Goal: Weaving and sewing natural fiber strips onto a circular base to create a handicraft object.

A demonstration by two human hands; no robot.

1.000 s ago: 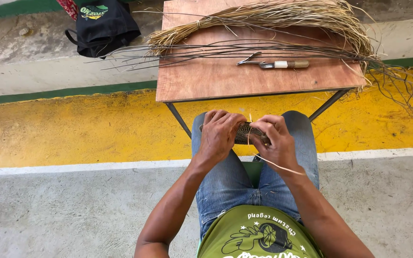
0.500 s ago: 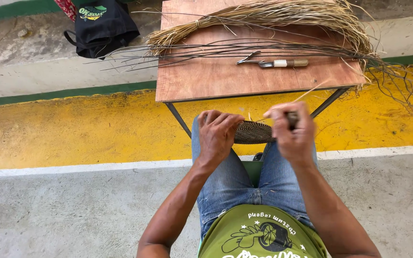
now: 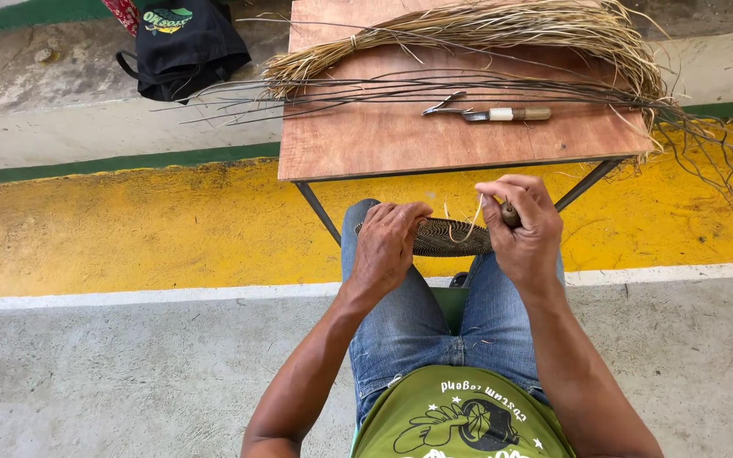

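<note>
Head view: seated person, knees under a small wooden table (image 3: 400, 140) in the upper middle of the frame. Left hand (image 3: 386, 246) closed over the left end of a flat coiled weave (image 3: 451, 237), pinning it on the lap at frame centre. Right hand (image 3: 523, 225) fisted around a dark tool handle (image 3: 510, 214), thumb and forefinger also pinching a pale strand (image 3: 473, 214) that runs down to the weave's edge. Both hands clamped, neither open.

On the table: a straw bundle (image 3: 502, 25) across the top, thin dark stems (image 3: 400, 85) beneath it, a small knife (image 3: 489, 113) lying loose. Black bag (image 3: 184, 38) on the ground, upper left.

Risks, as judged:
- Strand looks thin and under tension; a sharp pull could snap it or fray it where it meets the weave.
- Left grip covers only one end; a hard tug could rotate or slip the coil off the knee.
- Tool tip hidden behind fingers; it works close to the left fingertips, so a slip could jab them.
- Trailing stems overhang the table's right edge and could snag an elbow.
</note>
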